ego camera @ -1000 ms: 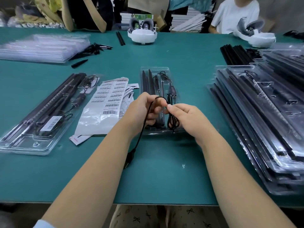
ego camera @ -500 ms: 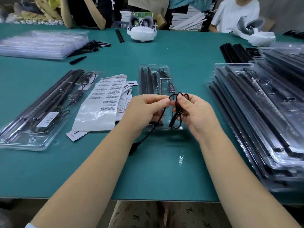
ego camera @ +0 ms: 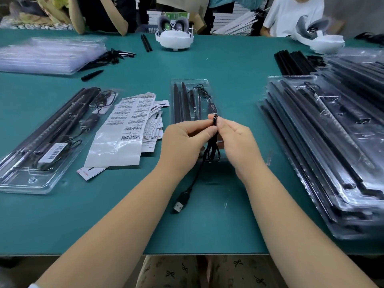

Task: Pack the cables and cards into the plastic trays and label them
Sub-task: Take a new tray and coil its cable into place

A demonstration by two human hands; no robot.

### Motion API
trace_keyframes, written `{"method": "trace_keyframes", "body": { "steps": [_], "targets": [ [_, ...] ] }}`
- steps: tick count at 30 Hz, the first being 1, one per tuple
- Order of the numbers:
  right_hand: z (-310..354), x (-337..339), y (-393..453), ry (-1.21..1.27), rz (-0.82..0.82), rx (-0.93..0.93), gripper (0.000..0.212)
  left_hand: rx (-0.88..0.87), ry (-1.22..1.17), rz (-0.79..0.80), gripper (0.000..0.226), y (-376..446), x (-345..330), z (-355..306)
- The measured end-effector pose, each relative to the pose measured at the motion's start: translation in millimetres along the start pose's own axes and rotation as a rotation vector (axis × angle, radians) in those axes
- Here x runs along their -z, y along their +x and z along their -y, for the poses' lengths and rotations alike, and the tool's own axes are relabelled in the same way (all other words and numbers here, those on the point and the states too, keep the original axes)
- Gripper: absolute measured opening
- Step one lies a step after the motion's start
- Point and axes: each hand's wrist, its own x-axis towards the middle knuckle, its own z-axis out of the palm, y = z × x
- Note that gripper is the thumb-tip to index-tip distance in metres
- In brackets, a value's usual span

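Left hand: the left hand (ego camera: 182, 142) is raised over the green table (ego camera: 218, 225), fingers curled inward, thumb and forefinger pinching the top of the bundled cable.
Right hand: the right hand (ego camera: 236, 142) faces it, fingertips nearly meeting those of the left, thumb and forefinger pinching the same bundle from the other side.
Cable: the black cable (ego camera: 212, 146) is gathered in small loops between the two sets of fingertips; the loops hang just below the fingers.
Loose end: one strand runs down from the fingers toward the person and ends in a USB plug (ego camera: 179, 204), which looks to lie on the table between the forearms.
Open tray: a clear plastic tray (ego camera: 176, 86) lies just beyond the fingers, holding black rods and a small controller.
Labels: barcode label sheets (ego camera: 128, 125) lie left of the left-hand fingers, over loose cards.
Labelled tray: a packed tray (ego camera: 37, 179) bearing a barcode sticker lies further left.
Tray stack: stacked filled trays (ego camera: 342, 215) lie well right of the right-hand fingers.
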Motion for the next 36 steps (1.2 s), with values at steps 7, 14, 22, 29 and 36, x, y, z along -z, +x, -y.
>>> {"method": "trace_keyframes", "body": {
  "steps": [7,14,22,29,36],
  "targets": [
    [4,4,-1,0.196,0.004,-0.085,0.033,-0.169,0.292,0.075,0.031,1,-5,-2],
    [2,4,3,0.198,-0.13,-0.095,0.029,-0.098,0.604,0.224,0.037,4,13,-6],
    [-3,7,7,0.314,-0.168,-0.129,0.03,-0.089,0.69,0.654,0.022,1,27,-13],
    [-2,11,9,0.402,-0.039,-0.188,0.025,0.014,0.42,0.551,0.013,9,49,-19],
    [-3,12,7,0.239,0.023,-0.14,0.026,-0.189,0.496,0.25,0.012,7,38,-5]
  ]
}}
